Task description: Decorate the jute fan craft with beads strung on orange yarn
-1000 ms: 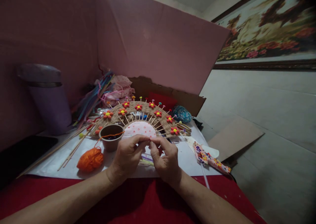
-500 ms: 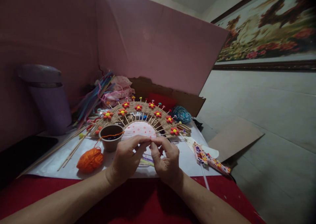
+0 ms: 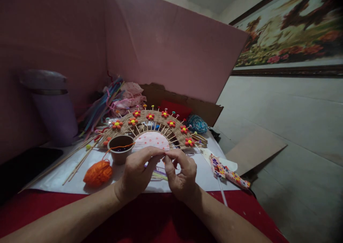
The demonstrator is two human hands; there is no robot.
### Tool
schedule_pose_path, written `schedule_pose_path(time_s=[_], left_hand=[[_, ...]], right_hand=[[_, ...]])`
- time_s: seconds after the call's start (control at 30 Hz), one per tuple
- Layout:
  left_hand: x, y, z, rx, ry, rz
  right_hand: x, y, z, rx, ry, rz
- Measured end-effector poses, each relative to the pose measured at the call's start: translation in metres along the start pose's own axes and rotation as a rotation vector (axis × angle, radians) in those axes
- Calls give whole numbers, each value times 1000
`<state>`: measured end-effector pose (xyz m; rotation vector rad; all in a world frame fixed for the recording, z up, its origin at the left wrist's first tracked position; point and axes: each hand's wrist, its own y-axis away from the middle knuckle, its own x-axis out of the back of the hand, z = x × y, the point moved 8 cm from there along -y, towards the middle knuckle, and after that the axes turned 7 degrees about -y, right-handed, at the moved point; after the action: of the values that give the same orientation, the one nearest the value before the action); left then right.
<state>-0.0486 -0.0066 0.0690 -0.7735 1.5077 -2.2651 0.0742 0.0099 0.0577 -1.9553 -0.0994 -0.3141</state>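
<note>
Biggest first: red cloth [image 3: 150, 221] along the near edge, then white sheet [image 3: 66, 180] beyond it. Across the far middle, a woven arch [image 3: 157, 115] curving left to right, with a spotted half-round [image 3: 150, 140] nested inside the curve. Next, left hand [image 3: 137, 171] and right hand [image 3: 182, 171], fingertip to fingertip just on the near side of that half-round, both in a tight thumb-and-finger pinch. Can't tell about anything between, too small and covered. Brown cup [image 3: 119, 158] just left and a bit far of the left hand. Orange yarn ball [image 3: 98, 174] further left on the sheet, so way closer to the left hand. Thinnest of all: an orange strand [image 3: 122, 146], up from the ball and over the cup, mostly left to right. Impossible to follow past the half-round's left edge, sorry.
</note>
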Motion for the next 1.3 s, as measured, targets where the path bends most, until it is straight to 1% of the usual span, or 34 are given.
schedule_pose_path(time_s=[0.43,0.6,0.83,1.03,1.1,1.3], left_hand=[[0,3,-2,-20,65,7],[2,0,3,-68,9,40],[0,-3,5,-87,-18,-9],[0,-2,5,-87,-12,-17],[0,-1,3,-66,5,-24],[-4,1,-8,83,115,-46]], right_hand=[[1,1,-3,34,2,8],[2,0,-4,38,20,5],[3,1,-4,37,64,18],[3,0,-3,37,57,13],[2,0,-3,35,58,11],[2,-1,-1,13,64,15]])
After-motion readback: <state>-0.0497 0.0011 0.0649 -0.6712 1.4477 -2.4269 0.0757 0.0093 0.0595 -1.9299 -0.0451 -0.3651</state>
